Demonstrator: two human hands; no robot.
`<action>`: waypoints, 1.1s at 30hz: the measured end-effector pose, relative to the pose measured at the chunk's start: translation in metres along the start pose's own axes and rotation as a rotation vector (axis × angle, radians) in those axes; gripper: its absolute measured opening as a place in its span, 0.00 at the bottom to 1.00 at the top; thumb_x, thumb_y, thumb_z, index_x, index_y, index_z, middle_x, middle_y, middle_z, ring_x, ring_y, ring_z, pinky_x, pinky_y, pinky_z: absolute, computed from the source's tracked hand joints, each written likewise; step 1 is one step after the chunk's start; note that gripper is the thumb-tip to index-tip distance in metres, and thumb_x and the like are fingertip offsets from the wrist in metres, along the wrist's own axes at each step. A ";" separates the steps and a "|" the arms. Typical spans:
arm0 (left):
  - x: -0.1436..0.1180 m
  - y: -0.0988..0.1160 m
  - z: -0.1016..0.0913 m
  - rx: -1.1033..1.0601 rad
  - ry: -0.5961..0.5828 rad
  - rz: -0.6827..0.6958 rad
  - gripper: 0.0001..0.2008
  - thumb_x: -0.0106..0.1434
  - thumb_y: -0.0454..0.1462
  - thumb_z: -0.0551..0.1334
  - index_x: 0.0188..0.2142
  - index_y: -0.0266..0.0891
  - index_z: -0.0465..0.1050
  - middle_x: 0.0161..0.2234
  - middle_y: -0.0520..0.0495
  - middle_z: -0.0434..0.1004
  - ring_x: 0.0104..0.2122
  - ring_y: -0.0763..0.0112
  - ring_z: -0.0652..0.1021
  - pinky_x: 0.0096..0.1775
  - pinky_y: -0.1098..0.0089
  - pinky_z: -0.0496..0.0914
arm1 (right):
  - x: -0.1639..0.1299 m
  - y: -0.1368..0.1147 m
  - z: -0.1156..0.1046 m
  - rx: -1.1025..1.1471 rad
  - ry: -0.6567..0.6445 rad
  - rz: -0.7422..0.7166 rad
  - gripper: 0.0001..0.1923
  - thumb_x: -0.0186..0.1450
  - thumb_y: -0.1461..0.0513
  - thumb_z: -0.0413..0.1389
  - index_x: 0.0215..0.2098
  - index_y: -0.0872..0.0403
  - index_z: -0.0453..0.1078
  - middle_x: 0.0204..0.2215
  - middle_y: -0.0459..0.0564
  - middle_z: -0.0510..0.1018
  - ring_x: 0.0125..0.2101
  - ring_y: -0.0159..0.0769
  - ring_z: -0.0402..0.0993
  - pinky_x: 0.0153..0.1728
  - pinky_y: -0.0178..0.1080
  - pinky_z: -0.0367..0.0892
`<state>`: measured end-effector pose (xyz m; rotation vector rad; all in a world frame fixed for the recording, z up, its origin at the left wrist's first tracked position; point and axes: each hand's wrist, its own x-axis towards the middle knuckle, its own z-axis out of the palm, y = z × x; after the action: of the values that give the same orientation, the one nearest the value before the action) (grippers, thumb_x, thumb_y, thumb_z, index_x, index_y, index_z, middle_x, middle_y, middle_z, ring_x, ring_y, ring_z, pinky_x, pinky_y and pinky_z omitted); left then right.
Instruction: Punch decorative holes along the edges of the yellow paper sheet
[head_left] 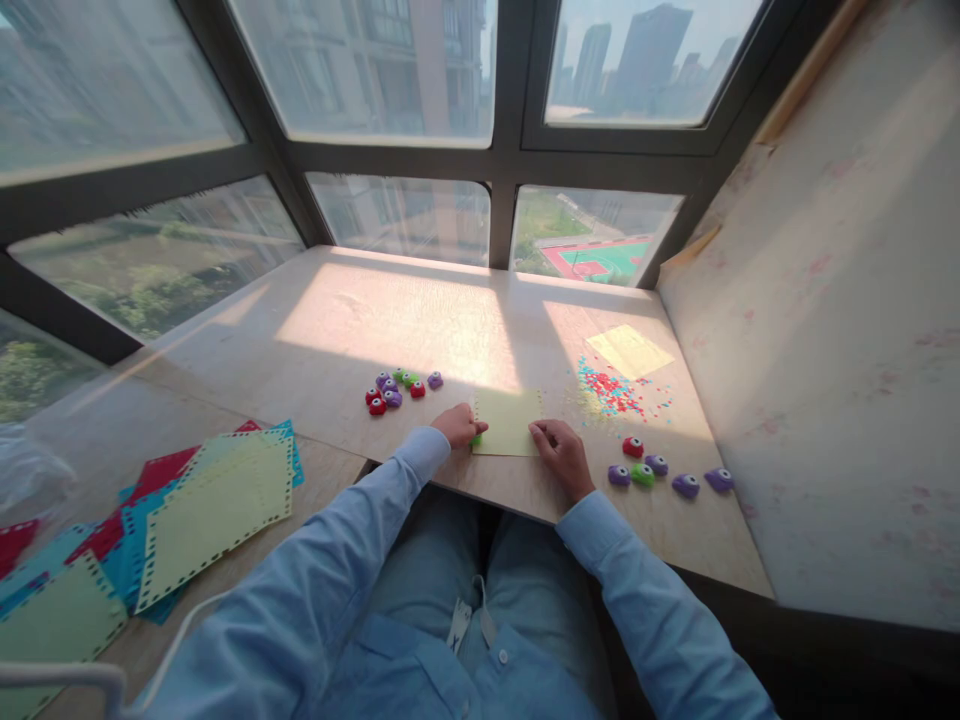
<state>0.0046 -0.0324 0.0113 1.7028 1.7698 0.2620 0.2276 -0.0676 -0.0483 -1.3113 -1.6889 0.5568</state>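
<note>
Beyond the yellow sheet (508,420), you have an open lane over the sunlit surface (420,310) to the window frame (502,220). Left of it, coloured punches (391,398) block your way; rightward, scattered paper bits (611,392), a second punch group (642,475) and the wall (817,400) narrow your room.

Blue buttoned shirt (540,690), blue-grey trousers (427,550)

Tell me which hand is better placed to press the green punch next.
Left, most likely: the left hand is on the green punch, at the left edge of the yellow sheet, while the right hand is at the opposite edge.
</note>
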 end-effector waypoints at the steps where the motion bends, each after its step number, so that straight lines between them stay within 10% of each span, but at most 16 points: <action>1: -0.001 -0.001 0.000 -0.011 0.010 0.003 0.13 0.55 0.41 0.67 0.22 0.41 0.64 0.21 0.50 0.72 0.26 0.65 0.75 0.28 0.69 0.61 | 0.000 0.001 0.000 -0.002 0.001 -0.002 0.16 0.67 0.52 0.51 0.33 0.52 0.76 0.33 0.54 0.81 0.36 0.44 0.75 0.39 0.46 0.69; 15: -0.027 -0.027 -0.006 -0.037 0.237 0.013 0.16 0.69 0.46 0.52 0.33 0.39 0.72 0.27 0.46 0.75 0.29 0.64 0.74 0.32 0.68 0.61 | 0.000 -0.001 0.000 0.016 0.017 0.044 0.17 0.65 0.51 0.52 0.32 0.53 0.76 0.32 0.53 0.81 0.32 0.43 0.74 0.37 0.45 0.69; 23: -0.038 -0.047 0.003 0.019 0.296 0.178 0.15 0.55 0.40 0.68 0.42 0.39 0.77 0.42 0.42 0.75 0.41 0.61 0.76 0.44 0.66 0.69 | 0.000 -0.001 0.000 0.119 0.027 0.141 0.17 0.64 0.50 0.53 0.33 0.54 0.76 0.33 0.53 0.81 0.33 0.42 0.75 0.36 0.43 0.68; 33: -0.036 -0.054 0.007 -0.752 0.405 0.026 0.23 0.53 0.50 0.66 0.43 0.36 0.72 0.39 0.43 0.79 0.27 0.72 0.76 0.23 0.74 0.66 | 0.001 -0.004 -0.001 0.171 0.071 0.155 0.18 0.63 0.49 0.53 0.33 0.53 0.76 0.33 0.53 0.82 0.32 0.41 0.76 0.34 0.42 0.69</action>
<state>-0.0378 -0.0757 -0.0138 1.1648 1.6054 1.1870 0.2262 -0.0686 -0.0446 -1.3287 -1.4565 0.7207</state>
